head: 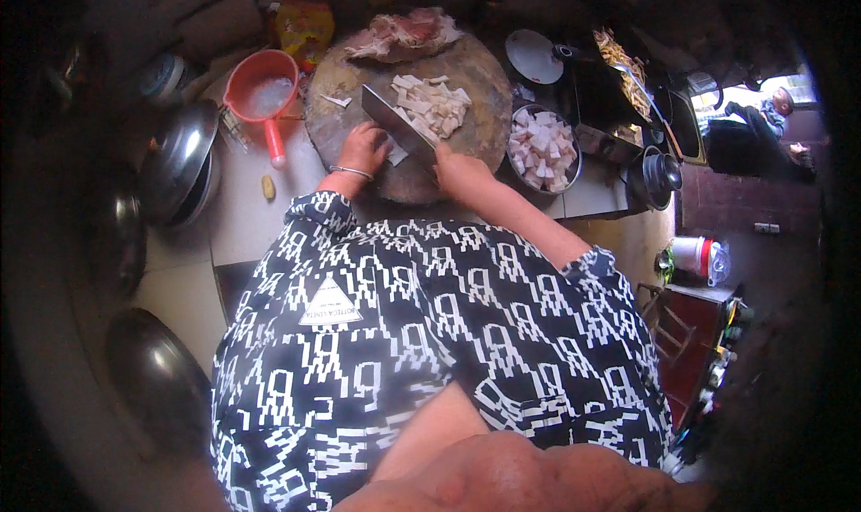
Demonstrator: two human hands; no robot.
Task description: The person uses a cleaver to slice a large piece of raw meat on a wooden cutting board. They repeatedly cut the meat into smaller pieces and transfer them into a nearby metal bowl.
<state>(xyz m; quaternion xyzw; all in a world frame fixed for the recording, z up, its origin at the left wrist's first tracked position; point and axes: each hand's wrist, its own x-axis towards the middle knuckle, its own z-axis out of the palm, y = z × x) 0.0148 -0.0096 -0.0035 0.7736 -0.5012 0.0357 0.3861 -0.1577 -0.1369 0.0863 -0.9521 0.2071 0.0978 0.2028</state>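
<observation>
My right hand (pixel 464 174) grips the handle of a cleaver (pixel 397 118), its broad blade slanting up to the left over a round wooden chopping block (pixel 488 102). Left of the blade, my left hand (pixel 363 150) has its fingertips on a pale slice (pixel 398 154), possibly fat or meat, and holds it on the block. A heap of pale cut pieces (pixel 430 105) lies on the far side of the blade. One small scrap (pixel 336 100) rests apart at the left. A slab of raw meat (pixel 407 33) lies along the block's back edge.
A steel bowl of pale cubes (pixel 545 150) stands right of the block. An orange dipper (pixel 232 98) with whitish contents sits left. Metal lids (pixel 181 152) crowd the left counter. A white plate (pixel 535 56) and a pan of yellowish strips (pixel 625 68) are at right. Another person (pixel 773 112) sits beyond.
</observation>
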